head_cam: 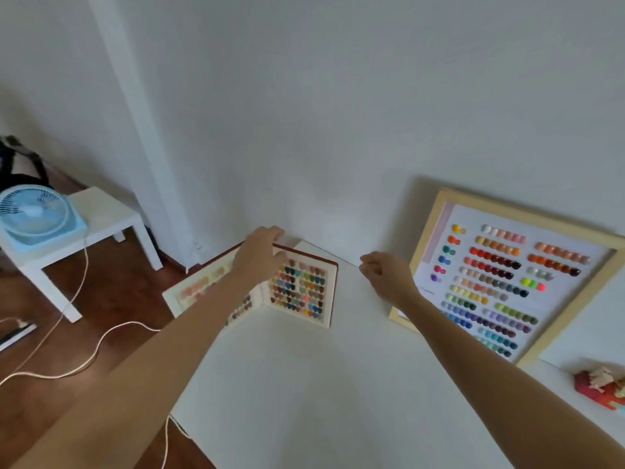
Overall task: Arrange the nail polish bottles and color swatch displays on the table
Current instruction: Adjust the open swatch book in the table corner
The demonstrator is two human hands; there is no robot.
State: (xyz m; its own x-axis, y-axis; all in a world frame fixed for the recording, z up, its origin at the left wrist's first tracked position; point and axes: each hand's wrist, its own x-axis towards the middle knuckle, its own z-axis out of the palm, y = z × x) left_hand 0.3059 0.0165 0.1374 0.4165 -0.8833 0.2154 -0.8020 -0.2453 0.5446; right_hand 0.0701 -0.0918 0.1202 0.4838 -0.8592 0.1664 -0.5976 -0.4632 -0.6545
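Observation:
An open swatch book (297, 292) with a red-brown cover stands at the table's far left corner against the wall, its pages filled with small coloured nail tips. My left hand (262, 252) grips the top edge of the book near its spine. My right hand (382, 274) hovers a little to the right of the book with fingers curled in and nothing in it. A large wood-framed swatch board (500, 275) with rows of coloured nail tips leans against the wall at the right. No nail polish bottles are in view.
The white table (331, 384) fills the lower middle. A small red and beige object (600, 384) lies at its right edge. To the left, a white side table (101, 218) carries a blue fan (32, 214); cables (84, 363) trail across the wooden floor.

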